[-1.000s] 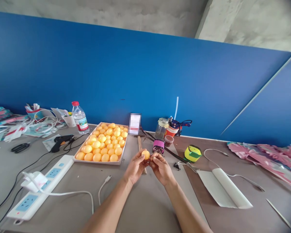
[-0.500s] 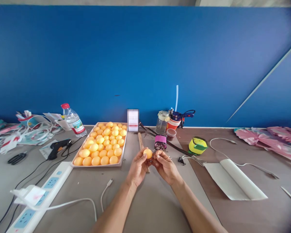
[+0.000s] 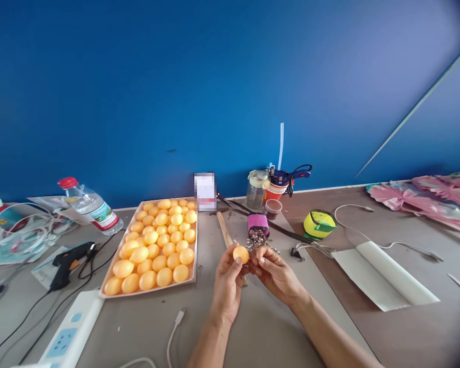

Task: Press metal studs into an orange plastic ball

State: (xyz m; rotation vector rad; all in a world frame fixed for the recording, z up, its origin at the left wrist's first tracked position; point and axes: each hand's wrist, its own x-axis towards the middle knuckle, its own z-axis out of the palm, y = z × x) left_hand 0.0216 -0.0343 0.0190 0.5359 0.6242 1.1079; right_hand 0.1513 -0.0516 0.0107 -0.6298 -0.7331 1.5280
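Note:
An orange ping-pong ball is gripped between the thumb and fingers of my left hand. Close beside it on the right, my right hand has its thumb and fingers pinched together; whatever they hold is too small to make out. Just beyond my hands lies a purple container, with small shiny metal pieces heaped at its near side. A hammer's wooden handle runs behind my left hand, its lower part partly covered. To the left, a shallow box holds many more orange balls.
Left of the box are a tilted water bottle, a black glue gun and a white power strip. At the back stand a clear jar and a red cup. A yellow-green container and white paper lie right.
The view has tilted and come closer, so the table things sit lower and larger. My hands keep the ball between them, and more of the metal pieces shows beyond them.

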